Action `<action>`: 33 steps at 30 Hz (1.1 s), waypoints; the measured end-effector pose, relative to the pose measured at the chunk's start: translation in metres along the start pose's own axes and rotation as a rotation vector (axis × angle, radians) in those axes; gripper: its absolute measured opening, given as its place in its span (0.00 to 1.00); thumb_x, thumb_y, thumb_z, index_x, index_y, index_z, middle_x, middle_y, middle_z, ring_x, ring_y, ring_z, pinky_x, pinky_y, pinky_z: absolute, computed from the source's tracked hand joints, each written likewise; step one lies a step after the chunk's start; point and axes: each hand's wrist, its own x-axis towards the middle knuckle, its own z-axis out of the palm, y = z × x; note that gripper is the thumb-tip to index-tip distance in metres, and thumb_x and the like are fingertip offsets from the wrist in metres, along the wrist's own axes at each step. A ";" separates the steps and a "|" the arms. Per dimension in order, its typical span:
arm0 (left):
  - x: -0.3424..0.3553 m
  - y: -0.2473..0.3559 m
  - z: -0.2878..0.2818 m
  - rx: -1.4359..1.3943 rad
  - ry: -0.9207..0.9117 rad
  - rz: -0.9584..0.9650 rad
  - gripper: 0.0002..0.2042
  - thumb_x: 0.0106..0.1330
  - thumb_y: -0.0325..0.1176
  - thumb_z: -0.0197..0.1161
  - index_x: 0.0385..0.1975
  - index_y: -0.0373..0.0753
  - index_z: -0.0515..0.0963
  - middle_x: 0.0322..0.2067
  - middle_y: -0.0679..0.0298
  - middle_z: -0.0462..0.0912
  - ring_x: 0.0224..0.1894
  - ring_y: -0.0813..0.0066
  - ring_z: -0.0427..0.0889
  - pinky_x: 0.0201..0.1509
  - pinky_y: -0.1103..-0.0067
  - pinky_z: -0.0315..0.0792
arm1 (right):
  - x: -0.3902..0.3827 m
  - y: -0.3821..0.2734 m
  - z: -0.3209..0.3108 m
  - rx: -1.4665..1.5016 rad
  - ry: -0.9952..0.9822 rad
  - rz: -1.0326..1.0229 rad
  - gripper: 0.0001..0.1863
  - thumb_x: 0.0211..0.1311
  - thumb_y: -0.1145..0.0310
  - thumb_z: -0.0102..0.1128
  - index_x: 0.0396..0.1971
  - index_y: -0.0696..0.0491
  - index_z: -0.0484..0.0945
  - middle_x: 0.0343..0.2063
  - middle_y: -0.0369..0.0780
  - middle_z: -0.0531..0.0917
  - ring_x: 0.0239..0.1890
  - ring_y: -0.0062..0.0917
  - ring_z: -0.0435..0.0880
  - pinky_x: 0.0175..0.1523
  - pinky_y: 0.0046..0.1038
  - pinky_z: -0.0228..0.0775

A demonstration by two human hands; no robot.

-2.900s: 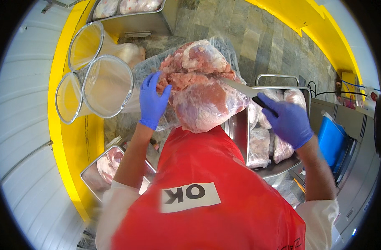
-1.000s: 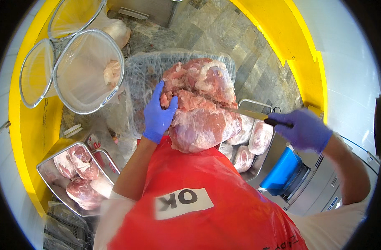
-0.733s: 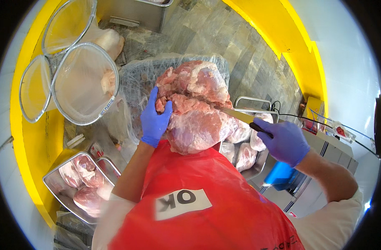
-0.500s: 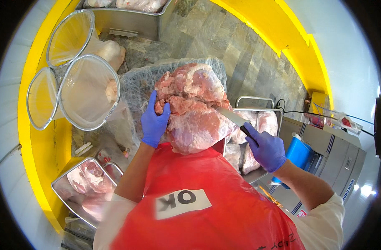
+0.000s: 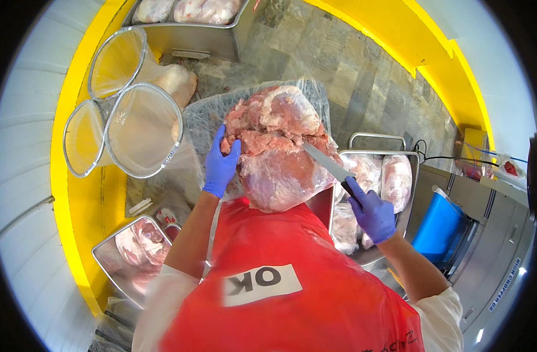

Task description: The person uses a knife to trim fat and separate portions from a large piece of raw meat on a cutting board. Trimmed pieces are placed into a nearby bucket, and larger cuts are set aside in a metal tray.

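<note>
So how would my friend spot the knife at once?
Find the big red apron, then the large meat chunk above it in the picture. To the meat's right, the blue-gloved right hand holds the knife. Unlike the lumpy meat, it has a straight shiny blade and black handle.

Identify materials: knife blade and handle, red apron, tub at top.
Knife blade: likely steel, smooth; bright grey sheen.
Handle: probably plastic, black; partly covered, so unsure.
Red apron: plastic or coated fabric, semi-gloss; slick highlights, creases.
Tub: metal, likely stainless steel, satin; grey walls, soft reflections.
</note>
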 end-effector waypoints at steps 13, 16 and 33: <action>0.001 0.003 0.005 -0.047 -0.004 -0.022 0.36 0.74 0.44 0.69 0.75 0.32 0.65 0.70 0.46 0.76 0.71 0.60 0.76 0.74 0.70 0.68 | 0.024 0.006 -0.005 -0.085 0.070 -0.100 0.27 0.73 0.55 0.65 0.71 0.34 0.76 0.22 0.43 0.79 0.17 0.38 0.82 0.22 0.40 0.75; 0.001 0.009 0.002 0.002 -0.030 -0.018 0.36 0.74 0.43 0.69 0.76 0.31 0.64 0.70 0.46 0.75 0.71 0.59 0.76 0.74 0.70 0.68 | 0.010 0.022 0.045 -0.046 0.255 -0.143 0.30 0.70 0.58 0.70 0.71 0.32 0.77 0.20 0.39 0.74 0.14 0.34 0.78 0.20 0.37 0.74; -0.018 0.103 0.018 0.620 -0.110 0.625 0.35 0.62 0.40 0.78 0.69 0.39 0.74 0.68 0.52 0.75 0.70 0.46 0.72 0.75 0.57 0.66 | 0.041 0.060 0.122 0.113 0.388 -0.253 0.31 0.68 0.55 0.70 0.71 0.28 0.76 0.20 0.38 0.72 0.13 0.31 0.75 0.19 0.36 0.69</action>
